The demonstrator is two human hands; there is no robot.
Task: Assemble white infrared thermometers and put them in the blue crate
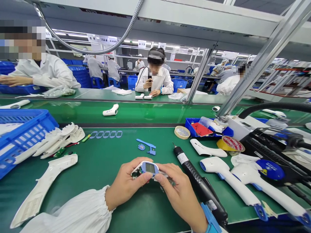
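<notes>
A green worktable point(97, 165) is spread across the lower half of the view, whose middle is taken as the clock's centre. A blue crate point(26, 136) is cut off by the edge between eight and nine o'clock. An off-white shell part point(42, 186) is laid on the worktable at eight o'clock, and a black power screwdriver point(193, 174) is placed toward five. The left hand point(126, 182) is held near seven o'clock and the right hand point(181, 187) between five and six; the fingers of both are closed around a small white-and-blue unit point(148, 169), gripped from either side at six o'clock. Its grey display point(150, 167) is turned upward, and green circuitry point(136, 172) is exposed at its left end. A blue strip point(146, 143) is laid beyond it, between six and seven o'clock.
</notes>
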